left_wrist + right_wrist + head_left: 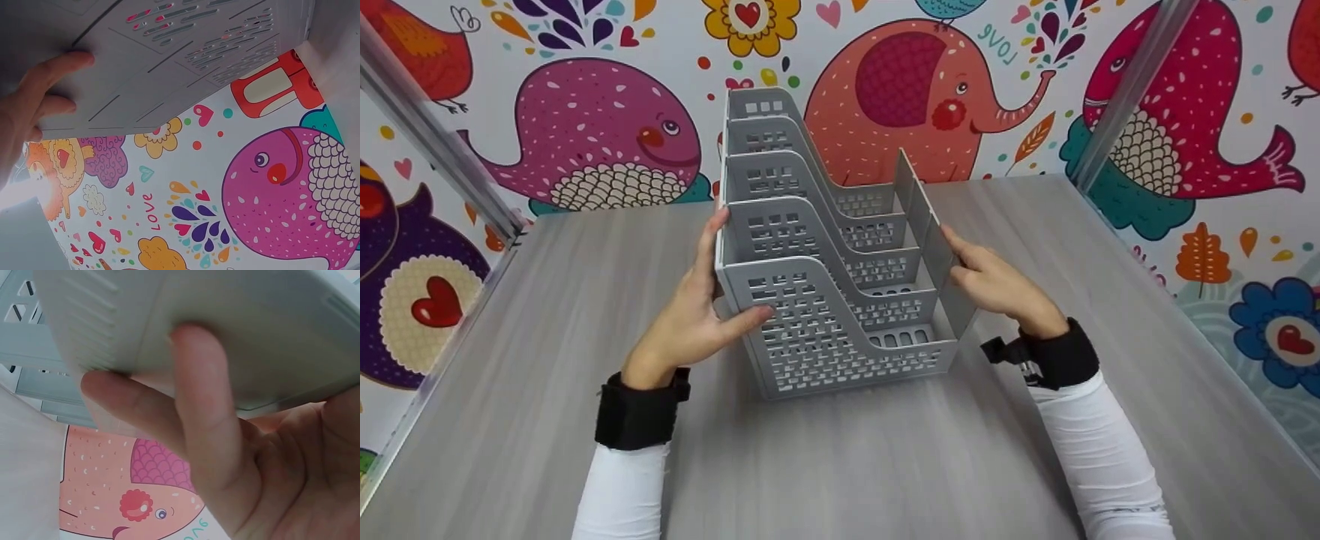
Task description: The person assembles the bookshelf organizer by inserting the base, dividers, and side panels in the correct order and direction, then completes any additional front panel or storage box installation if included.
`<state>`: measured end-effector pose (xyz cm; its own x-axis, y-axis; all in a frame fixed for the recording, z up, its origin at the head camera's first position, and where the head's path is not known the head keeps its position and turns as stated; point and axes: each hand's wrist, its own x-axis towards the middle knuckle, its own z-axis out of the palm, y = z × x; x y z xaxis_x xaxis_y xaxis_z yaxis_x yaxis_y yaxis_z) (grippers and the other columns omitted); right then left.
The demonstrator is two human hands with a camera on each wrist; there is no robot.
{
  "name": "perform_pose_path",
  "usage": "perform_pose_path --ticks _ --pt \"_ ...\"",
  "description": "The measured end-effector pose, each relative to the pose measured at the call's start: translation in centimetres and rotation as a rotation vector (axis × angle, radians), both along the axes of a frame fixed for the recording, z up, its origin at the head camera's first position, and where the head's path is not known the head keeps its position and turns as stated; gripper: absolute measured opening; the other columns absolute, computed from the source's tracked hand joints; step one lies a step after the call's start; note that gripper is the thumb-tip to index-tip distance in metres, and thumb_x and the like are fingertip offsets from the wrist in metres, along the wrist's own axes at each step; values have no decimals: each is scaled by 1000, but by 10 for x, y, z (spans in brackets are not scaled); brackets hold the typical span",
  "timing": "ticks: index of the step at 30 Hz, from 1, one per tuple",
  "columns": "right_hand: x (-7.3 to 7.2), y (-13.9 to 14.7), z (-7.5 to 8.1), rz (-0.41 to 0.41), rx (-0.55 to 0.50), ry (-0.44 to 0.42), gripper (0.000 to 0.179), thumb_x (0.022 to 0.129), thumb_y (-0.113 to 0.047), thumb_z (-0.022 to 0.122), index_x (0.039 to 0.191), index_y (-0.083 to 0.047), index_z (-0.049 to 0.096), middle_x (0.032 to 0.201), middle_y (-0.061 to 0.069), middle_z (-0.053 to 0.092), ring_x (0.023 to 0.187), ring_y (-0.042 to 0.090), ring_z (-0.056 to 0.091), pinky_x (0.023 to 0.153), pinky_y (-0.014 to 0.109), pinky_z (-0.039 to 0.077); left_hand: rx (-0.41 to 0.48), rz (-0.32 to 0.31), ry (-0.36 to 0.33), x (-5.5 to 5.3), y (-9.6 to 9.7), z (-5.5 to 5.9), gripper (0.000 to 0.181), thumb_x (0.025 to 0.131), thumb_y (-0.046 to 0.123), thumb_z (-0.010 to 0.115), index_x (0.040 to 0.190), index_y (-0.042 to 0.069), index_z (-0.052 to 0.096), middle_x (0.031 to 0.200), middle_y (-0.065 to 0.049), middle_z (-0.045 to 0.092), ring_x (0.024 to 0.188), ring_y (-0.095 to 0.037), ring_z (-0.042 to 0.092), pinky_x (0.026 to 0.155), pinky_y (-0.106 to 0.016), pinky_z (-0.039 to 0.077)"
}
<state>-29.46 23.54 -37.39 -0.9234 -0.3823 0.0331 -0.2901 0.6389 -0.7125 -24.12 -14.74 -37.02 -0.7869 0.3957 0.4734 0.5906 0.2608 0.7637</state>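
A grey plastic file organizer [840, 322] stands on the table, with perforated dividers that slope down to a low front panel [934, 255]. My left hand [690, 307] grips its near left corner, the thumb over the near side wall and the fingers along the tall back panel. In the left wrist view, fingers [62, 67] lie on that slotted panel [152, 73]. At the right, my right hand [997, 281] presses against the outer face of the front panel, index finger extended. The right wrist view shows two fingertips [197, 340] touching the smooth panel [270, 332].
The grey wood-grain table [840, 465] spreads around the organizer. Patterned walls with cartoon animals [607, 135] enclose the back and sides, with metal posts [1132, 97] at the rear corners. Black straps [641, 412] circle both wrists over white sleeves.
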Motion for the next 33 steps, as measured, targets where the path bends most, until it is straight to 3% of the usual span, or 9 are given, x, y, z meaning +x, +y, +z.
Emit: perform_pose_path --ticks 8,19,25,33 --pt "0 0 0 18 17 -25 67 97 -4 36 159 0 11 168 12 12 152 25 19 127 50 18 1 18 5 -1 -1 -1 109 81 4 80 159 13 4 145 -22 49 111 -28 67 90 -26 59" --pt "-3 2 -1 27 -5 -48 67 98 -6 35 160 -3 9 169 10 11 155 25 15 128 50 14 10 16 26 -2 -2 -1 108 80 4 80 158 12 6 142 -21 52 108 -27 69 88 -28 60" --pt "0 5 2 -11 -59 -145 75 95 -5 37 162 -7 4 169 12 11 151 28 21 126 53 18 0 31 1 -2 -1 -1 107 80 5 80 158 13 7 140 -21 55 106 -25 70 87 -28 60" --pt "-3 6 -1 -52 -164 -252 75 89 -3 35 161 -9 13 164 16 24 142 33 29 119 55 26 2 32 0 -3 -1 -2 107 79 5 80 158 13 8 139 -21 55 105 -24 70 86 -29 61"
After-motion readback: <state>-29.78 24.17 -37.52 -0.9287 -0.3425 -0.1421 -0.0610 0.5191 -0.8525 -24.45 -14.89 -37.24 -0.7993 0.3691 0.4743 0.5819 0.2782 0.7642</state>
